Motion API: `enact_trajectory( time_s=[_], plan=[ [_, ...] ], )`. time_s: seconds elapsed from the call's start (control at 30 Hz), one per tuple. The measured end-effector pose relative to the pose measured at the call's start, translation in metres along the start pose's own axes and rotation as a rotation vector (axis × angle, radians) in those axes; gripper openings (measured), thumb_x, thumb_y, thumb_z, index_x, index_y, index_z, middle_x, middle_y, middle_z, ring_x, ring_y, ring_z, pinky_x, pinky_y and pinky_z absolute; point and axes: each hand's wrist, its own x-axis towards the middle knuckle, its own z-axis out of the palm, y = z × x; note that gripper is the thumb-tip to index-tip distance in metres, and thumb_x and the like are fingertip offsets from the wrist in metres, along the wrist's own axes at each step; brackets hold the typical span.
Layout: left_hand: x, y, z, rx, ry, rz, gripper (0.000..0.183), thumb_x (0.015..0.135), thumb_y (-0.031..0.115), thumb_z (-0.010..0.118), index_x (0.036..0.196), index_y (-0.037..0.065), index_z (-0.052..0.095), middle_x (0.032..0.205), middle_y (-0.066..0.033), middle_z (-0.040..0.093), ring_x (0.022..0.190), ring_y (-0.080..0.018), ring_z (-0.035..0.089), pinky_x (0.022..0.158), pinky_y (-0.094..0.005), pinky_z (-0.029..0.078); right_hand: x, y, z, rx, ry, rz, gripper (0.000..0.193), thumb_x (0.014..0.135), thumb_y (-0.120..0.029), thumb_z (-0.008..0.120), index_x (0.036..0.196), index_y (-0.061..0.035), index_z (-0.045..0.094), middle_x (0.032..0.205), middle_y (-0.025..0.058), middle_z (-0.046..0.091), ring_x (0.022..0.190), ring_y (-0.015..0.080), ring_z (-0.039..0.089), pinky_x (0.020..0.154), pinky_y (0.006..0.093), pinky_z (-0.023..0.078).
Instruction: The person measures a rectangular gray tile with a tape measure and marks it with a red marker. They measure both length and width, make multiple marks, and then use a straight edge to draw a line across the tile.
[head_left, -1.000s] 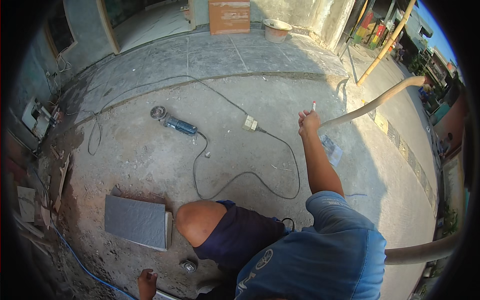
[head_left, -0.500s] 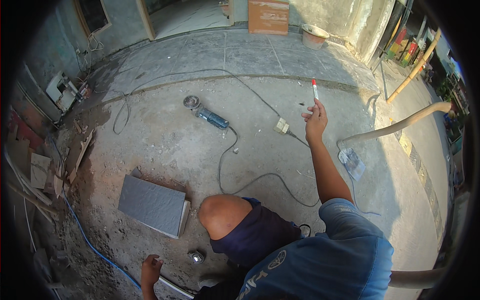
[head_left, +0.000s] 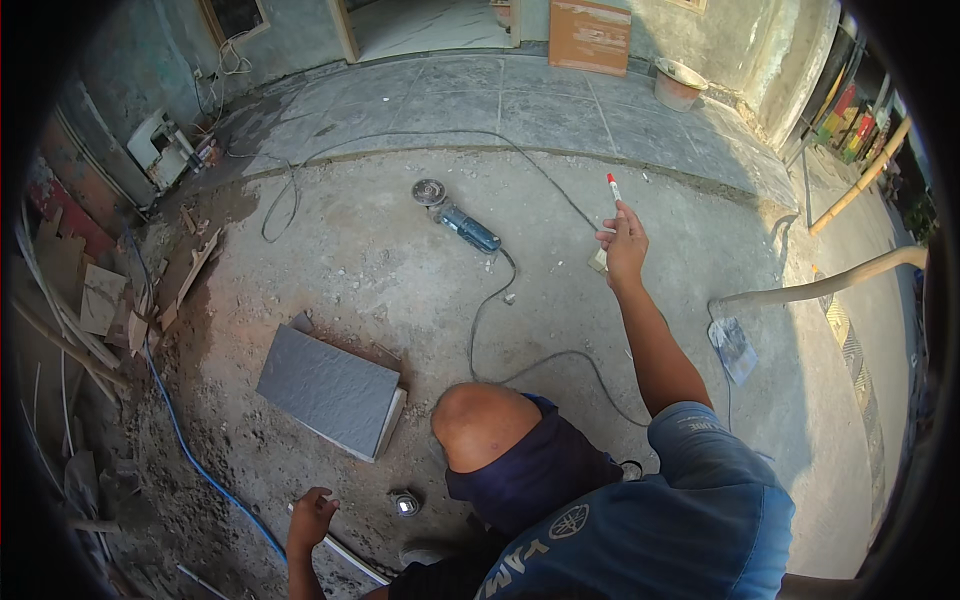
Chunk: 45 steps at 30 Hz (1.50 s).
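Observation:
My right hand [head_left: 625,245], stretched forward over the concrete, holds a white marker [head_left: 614,188] with a red end pointing up and away. Just behind its fingers is a pale extension socket [head_left: 599,260], partly hidden. At the lower left my left hand [head_left: 313,518] hangs low with loosely curled fingers and nothing visible in it. To its right lies a small round black thing [head_left: 404,502] with a pale middle, its kind unclear. A stack of dark grey tiles [head_left: 330,386] lies ahead of that hand. Farther off, a blue angle grinder [head_left: 468,230] rests on the ground.
The grinder's cord [head_left: 474,330] loops toward my knee. A raised tiled step [head_left: 450,105] crosses the back, with a bucket [head_left: 680,84] and brown board [head_left: 589,38] on it. Wood scraps [head_left: 190,280] and a blue hose [head_left: 180,435] lie left; a wooden pole [head_left: 830,280] juts in right.
The view has shifted, so the ground things appear farther right. Against the ground, my right hand with the marker has moved left and now partly covers the socket. My left hand stays low.

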Motion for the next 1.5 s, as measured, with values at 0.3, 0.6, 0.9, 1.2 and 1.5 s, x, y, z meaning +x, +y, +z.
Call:
enact_trajectory(
  time_s=[0.3,0.6,0.9,1.2,1.5],
  plan=[
    [-0.008,0.004,-0.004,0.004,0.01,-0.025,0.027,0.081,0.016,0.074,0.102,0.0,0.065,0.073,-0.0152,0.065,0.067,-0.0259,0.064,0.064,-0.0358,0.051,-0.011,0.025,0.041,-0.027,-0.101,0.067,0.033,0.101,-0.023,0.048,0.13,-0.0095,0.058,0.087,0.0039,0.06,0.063,0.011,0.06,0.054,0.0229,0.043],
    [-0.005,0.001,-0.003,0.004,0.003,-0.036,0.028,0.081,0.016,0.074,0.102,-0.001,0.065,0.075,-0.0166,0.065,0.07,-0.0275,0.065,0.066,-0.0365,0.052,-0.002,0.058,0.038,-0.062,-0.123,0.24,0.034,0.101,-0.024,0.047,0.13,-0.0099,0.057,0.086,0.0039,0.06,0.063,0.0115,0.059,0.053,0.0237,0.044],
    [-0.005,0.001,-0.002,0.0,0.011,-0.04,0.03,0.081,0.017,0.075,0.103,0.0,0.065,0.077,-0.0175,0.066,0.072,-0.0287,0.067,0.067,-0.0371,0.053,-0.003,0.056,0.041,-0.073,-0.126,0.231,0.034,0.101,-0.024,0.047,0.129,-0.0095,0.058,0.086,0.0037,0.061,0.062,0.0107,0.059,0.052,0.0235,0.044],
    [-0.009,-0.007,-0.002,-0.02,0.026,-0.051,0.032,0.081,0.019,0.076,0.104,-0.001,0.065,0.079,-0.0184,0.067,0.073,-0.0293,0.068,0.068,-0.0372,0.053,-0.012,0.053,0.049,-0.093,-0.162,0.243,0.036,0.1,-0.023,0.047,0.132,-0.0079,0.056,0.088,0.0044,0.06,0.066,0.0115,0.058,0.055,0.0229,0.043],
    [-0.01,-0.006,-0.002,-0.032,0.014,-0.056,0.032,0.081,0.019,0.076,0.103,-0.001,0.064,0.08,-0.0195,0.068,0.074,-0.0296,0.068,0.068,-0.0372,0.053,-0.014,0.054,0.05,-0.115,-0.152,0.246,0.036,0.1,-0.024,0.046,0.131,-0.0095,0.056,0.089,0.0043,0.06,0.066,0.0109,0.057,0.055,0.0231,0.043]
  ],
)
